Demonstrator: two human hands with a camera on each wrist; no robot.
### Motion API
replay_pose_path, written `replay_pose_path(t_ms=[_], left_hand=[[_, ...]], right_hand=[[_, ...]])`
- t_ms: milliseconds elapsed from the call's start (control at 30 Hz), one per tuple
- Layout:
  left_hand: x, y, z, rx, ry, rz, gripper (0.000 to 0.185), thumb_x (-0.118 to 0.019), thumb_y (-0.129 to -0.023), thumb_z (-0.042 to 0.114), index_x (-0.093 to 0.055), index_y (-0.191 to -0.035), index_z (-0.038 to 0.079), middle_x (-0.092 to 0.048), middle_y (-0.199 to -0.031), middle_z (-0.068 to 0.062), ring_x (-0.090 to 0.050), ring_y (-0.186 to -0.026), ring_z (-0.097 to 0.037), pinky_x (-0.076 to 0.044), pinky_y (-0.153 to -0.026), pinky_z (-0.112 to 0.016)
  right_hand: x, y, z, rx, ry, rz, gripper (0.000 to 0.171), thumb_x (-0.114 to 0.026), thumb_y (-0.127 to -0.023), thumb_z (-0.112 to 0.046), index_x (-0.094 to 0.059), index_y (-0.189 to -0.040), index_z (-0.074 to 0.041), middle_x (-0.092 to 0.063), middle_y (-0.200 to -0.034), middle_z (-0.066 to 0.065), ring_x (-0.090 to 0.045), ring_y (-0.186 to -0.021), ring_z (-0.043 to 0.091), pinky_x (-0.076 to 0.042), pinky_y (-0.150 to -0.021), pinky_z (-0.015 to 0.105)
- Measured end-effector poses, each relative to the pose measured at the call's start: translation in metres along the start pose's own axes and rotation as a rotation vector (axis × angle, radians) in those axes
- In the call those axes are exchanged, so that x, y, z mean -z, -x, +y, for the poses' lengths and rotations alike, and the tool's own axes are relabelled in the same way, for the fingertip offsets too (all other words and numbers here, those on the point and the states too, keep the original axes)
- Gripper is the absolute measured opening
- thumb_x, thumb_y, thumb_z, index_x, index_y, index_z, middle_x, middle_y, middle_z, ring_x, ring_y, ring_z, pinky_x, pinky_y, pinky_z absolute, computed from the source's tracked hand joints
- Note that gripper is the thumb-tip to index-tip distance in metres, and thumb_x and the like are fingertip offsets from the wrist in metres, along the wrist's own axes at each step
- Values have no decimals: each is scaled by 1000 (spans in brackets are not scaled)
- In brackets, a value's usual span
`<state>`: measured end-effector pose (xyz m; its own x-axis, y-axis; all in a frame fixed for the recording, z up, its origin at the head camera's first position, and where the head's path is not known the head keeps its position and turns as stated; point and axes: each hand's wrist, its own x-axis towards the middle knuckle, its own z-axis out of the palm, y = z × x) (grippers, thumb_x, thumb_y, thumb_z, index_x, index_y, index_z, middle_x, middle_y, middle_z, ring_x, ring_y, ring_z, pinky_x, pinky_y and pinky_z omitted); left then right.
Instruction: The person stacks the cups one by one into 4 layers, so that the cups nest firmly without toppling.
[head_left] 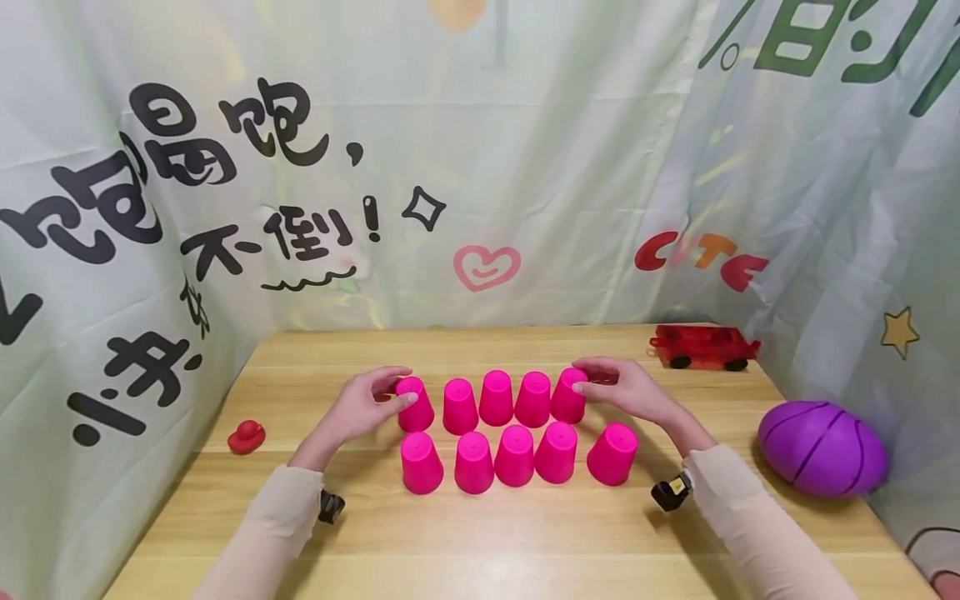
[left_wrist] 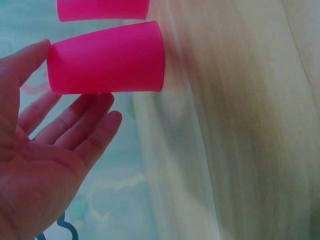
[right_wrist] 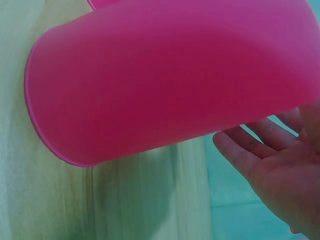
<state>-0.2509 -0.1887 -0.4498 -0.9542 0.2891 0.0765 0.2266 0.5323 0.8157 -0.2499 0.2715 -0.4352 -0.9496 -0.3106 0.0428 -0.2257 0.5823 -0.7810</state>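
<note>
Pink plastic cups stand upside down on the wooden table (head_left: 480,533) in two rows, several in each. At the left end of the back row, my left hand (head_left: 363,406) holds a pink cup (head_left: 417,410) between thumb and fingers. The left wrist view shows the thumb (left_wrist: 35,57) at the base edge of that cup (left_wrist: 107,60), its fingertips partly hidden behind the side. My right hand (head_left: 628,388) grips the cup (head_left: 567,402) at the row's right end, thumb in front and fingers behind. This cup (right_wrist: 165,85) fills much of the right wrist view.
The front row of cups, including one at its middle (head_left: 514,458), stands nearer me, between my forearms. A small red hat-shaped toy (head_left: 247,437) lies at left. A red toy car (head_left: 705,347) is at the back right, and a purple ball (head_left: 822,448) by the right edge. Printed cloth (head_left: 585,208) hangs behind.
</note>
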Motion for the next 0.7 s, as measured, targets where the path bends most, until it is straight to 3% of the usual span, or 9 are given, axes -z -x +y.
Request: replay_pose_path(t_ms=[433, 700], left_hand=[[3, -2, -1, -9, -20, -37, 56, -84, -91, 31, -67, -138, 6, -76, -114, -8, -73, -105, -23, -60, -91, -37], [10, -22, 2, -37, -63, -21, 54, -83, -92, 30, -67, -137, 5, -77, -115, -11, -74, -104, -25, -61, -88, -36]], right_hand=[[1, 0, 1, -14, -14, -26, 56, -76, -98, -31, -62, -144, -2, -71, -133, 18, -69, -118, 30, -59, -91, 24], [0, 0, 0, -10, 33, -25, 53, -76, -98, -32, -64, -141, -4, -72, -130, 16, -69, -118, 30, -60, -98, 39]])
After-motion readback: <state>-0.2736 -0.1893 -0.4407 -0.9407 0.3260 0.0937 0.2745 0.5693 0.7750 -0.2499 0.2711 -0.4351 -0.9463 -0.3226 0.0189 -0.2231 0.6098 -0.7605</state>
